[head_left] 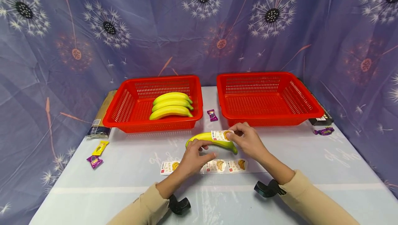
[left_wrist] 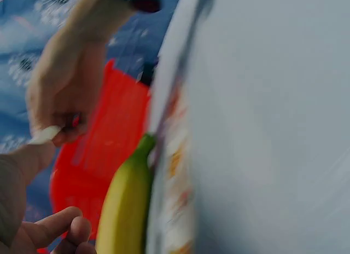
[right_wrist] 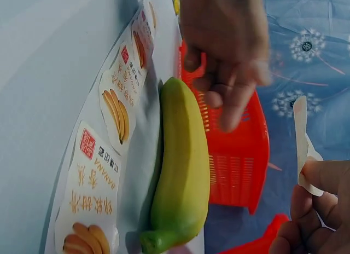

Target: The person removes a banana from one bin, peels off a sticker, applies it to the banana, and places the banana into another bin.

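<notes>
A yellow banana [head_left: 202, 137] with a greenish stem end lies on the table. My right hand [head_left: 250, 142] pinches a white banana-print sticker [head_left: 218, 135] by its right end; the right wrist view shows this sticker [right_wrist: 300, 128] raised off the banana [right_wrist: 183, 166]. Fingers spread, my left hand [head_left: 194, 159] hovers by the banana's left part and holds nothing. Whether its fingertips touch the peel, I cannot tell. In front of the banana lies a strip of similar stickers [head_left: 216, 166], partly covered by the left hand.
The left red basket [head_left: 152, 127] contains bananas [head_left: 172, 104] side by side. A second red basket [head_left: 264, 119] stands at the right. Wrapped candies lie around: purple ones [head_left: 212, 115] and a yellow one [head_left: 100, 148]. Packages [head_left: 101, 124] sit beside the baskets, before a patterned curtain [head_left: 149, 38].
</notes>
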`<state>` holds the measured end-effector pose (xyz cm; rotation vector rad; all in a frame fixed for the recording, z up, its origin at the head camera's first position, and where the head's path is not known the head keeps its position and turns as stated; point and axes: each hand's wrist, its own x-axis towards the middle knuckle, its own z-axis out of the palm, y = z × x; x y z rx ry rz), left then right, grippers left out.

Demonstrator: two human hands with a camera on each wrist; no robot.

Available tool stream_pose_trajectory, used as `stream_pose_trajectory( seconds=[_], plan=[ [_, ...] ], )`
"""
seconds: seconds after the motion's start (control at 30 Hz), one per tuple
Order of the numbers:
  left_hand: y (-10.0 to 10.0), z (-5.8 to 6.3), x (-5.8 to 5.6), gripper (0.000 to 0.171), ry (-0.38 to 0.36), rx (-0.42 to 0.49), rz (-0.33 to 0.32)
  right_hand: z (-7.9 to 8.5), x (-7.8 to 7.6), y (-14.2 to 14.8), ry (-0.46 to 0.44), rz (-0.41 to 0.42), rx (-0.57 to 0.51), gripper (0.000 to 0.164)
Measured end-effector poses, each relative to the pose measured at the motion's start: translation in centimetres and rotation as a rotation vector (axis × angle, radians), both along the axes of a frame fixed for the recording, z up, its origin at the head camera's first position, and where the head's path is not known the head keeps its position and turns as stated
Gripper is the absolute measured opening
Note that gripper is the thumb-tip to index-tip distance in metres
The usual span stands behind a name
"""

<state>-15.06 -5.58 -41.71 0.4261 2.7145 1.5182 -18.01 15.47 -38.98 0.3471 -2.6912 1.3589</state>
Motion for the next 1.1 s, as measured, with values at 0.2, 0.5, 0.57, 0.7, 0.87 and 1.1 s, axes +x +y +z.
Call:
stream_pose_trajectory(
  seconds=[0.2,0.5,0.57,0.7,0.87,1.1],
  plan=[
    [-1.2,1.8,-1.8,0.039,-0.075,0.056,0.07,-0.4,-0.7,-1.1,0.013,0.005,0.011,0.01],
    [-1.4,2.2,-3.8,0.027,-0.124,0.101,0.14,-0.8,-1.4,-2.2,0.007,0.01,-0.021,0.01],
    [-1.3,2.1,-4.1,0.024,-0.109,0.105,0.141,-1.0,-1.6,-2.4,0.003,0.006,-0.019,0.01],
    [-1.3,1.5,-4.8,0.02,-0.048,0.062,0.142,-1.6,-2.2,-2.7,-0.033,-0.013,-0.009,0.013],
    [-1.3,0.6,-5.7,0.018,0.056,-0.065,0.153,-2.5,-3.2,-3.3,-0.077,-0.022,0.021,0.014],
    [-1.1,0.0,-6.3,0.018,0.144,-0.216,0.186,-2.7,-3.8,-4.0,-0.073,-0.063,0.113,0.013]
  ],
)
